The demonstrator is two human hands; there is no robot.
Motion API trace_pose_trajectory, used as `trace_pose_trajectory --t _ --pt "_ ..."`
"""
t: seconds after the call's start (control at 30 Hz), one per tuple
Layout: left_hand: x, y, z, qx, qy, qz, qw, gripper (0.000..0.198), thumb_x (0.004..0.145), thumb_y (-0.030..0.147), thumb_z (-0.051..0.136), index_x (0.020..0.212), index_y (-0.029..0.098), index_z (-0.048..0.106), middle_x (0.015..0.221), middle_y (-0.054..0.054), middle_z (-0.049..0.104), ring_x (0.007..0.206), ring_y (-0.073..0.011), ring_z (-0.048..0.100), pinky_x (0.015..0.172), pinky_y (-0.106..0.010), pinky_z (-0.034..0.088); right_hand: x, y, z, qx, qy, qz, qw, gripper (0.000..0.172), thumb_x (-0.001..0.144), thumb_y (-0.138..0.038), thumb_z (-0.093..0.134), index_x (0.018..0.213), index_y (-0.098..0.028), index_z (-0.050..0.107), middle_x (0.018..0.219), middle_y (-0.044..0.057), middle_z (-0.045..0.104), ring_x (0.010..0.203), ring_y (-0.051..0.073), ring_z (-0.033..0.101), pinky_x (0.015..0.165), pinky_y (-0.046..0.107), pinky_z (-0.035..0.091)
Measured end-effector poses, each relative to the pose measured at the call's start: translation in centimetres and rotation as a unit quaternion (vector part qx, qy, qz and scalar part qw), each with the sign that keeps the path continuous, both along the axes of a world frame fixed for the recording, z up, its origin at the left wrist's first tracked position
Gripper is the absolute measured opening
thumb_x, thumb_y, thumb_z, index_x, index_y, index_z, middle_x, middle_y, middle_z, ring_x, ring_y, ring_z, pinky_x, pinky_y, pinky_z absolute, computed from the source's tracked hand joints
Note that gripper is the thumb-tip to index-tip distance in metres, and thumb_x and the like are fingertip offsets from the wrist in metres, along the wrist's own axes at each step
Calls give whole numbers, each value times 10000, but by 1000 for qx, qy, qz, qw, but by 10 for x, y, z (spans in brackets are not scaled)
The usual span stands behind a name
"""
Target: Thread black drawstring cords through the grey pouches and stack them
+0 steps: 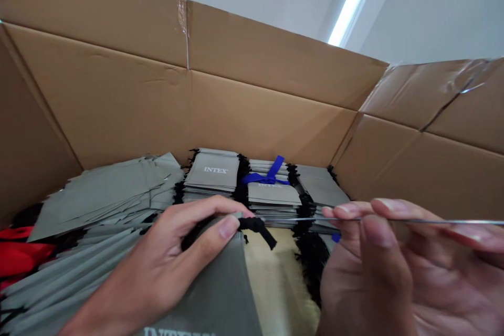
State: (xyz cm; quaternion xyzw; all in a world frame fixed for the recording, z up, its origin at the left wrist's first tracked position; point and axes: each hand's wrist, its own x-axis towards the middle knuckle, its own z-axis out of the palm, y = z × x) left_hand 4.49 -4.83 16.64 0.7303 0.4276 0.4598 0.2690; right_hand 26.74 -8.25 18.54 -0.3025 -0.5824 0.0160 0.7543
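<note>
My left hand (169, 252) pinches the top corner of a grey drawstring pouch (220, 283) printed with white lettering, cut off by the lower edge. From that corner sticks out a knotted black cord (258, 227), just past my thumb. My right hand (378, 257) grips a thin metal rod (429, 221) between thumb and fingers. The rod lies nearly level, and its left end reaches the pouch corner beside the cord. Whether the tip is inside the pouch's hem I cannot tell.
Tall cardboard walls (271, 121) surround the work. Along the back stand stacks of grey pouches (214, 170), one tied with a blue ribbon (271, 176). Loose grey pieces (114, 189) pile up at left, near red material (23, 257). A yellowish surface (279, 273) shows between my hands.
</note>
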Motion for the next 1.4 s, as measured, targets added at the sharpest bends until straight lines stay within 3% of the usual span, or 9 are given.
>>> trace_pose_trajectory --t 0.17,0.33,0.43,0.6,0.73,0.83,0.93,1.07,1.4 --pt "4 -1 1 -37 -43 -27 998 426 1044 633 616 883 267 760 799 -2 754 718 -191 682 642 -230 578 -29 12 1 56 90 10 994 315 987 -58 738 1208 -279 694 914 -35 765 686 147 767 668 293 701" --pt "5 -3 3 -30 -65 -28 997 391 1054 618 620 992 273 795 818 -1 766 758 -190 700 663 -223 569 -23 22 -3 -67 -102 121 985 167 984 -86 767 1022 -240 820 940 9 854 833 176 826 729 271 685" --pt "5 -3 1 -31 -65 -25 997 411 1066 623 596 1067 278 819 895 -15 813 806 -205 736 709 -239 594 -20 30 -6 -85 -142 151 975 131 992 -111 782 1007 -228 840 955 27 871 878 190 837 770 289 686" --pt "2 0 0 -16 -46 20 999 405 1049 632 621 1142 296 828 1057 -18 853 945 -235 774 792 -233 617 -18 30 -8 -84 -123 80 986 138 1014 -123 763 979 -233 837 954 18 868 861 185 833 812 307 686" --pt "-1 0 5 -18 -22 37 999 419 1052 640 603 1173 298 813 1061 -5 852 912 -225 772 744 -208 608 -13 16 -4 -15 -33 -2 999 174 1023 -105 739 1013 -253 828 918 3 848 764 176 812 693 291 680" --pt "-1 -4 6 -9 7 40 999 427 1059 635 581 1191 296 805 1007 -9 839 879 -227 764 714 -215 604 -13 5 0 11 -76 0 997 151 1016 -154 769 977 -288 827 853 3 839 712 201 808 633 315 683" --pt "-2 -10 4 -13 16 51 998 415 1053 629 590 1235 315 791 1011 -15 836 917 -249 770 722 -239 619 -19 0 0 -19 -132 12 991 150 978 -160 819 1002 -307 835 900 8 861 737 220 826 644 331 697" --pt "-3 -16 0 -49 2 37 998 406 1052 628 600 1258 327 780 1019 -10 843 858 -237 770 685 -239 626 -30 1 -4 -36 -109 8 993 221 972 -79 784 1058 -278 827 973 7 873 805 218 839 714 333 708" --pt "-5 -18 4 -63 -40 10 997 397 1052 649 600 1136 333 824 847 15 808 757 -203 722 656 -213 597 -38 8 -6 -17 -61 15 998 143 989 -131 786 976 -268 823 878 -3 857 703 201 802 653 328 679"
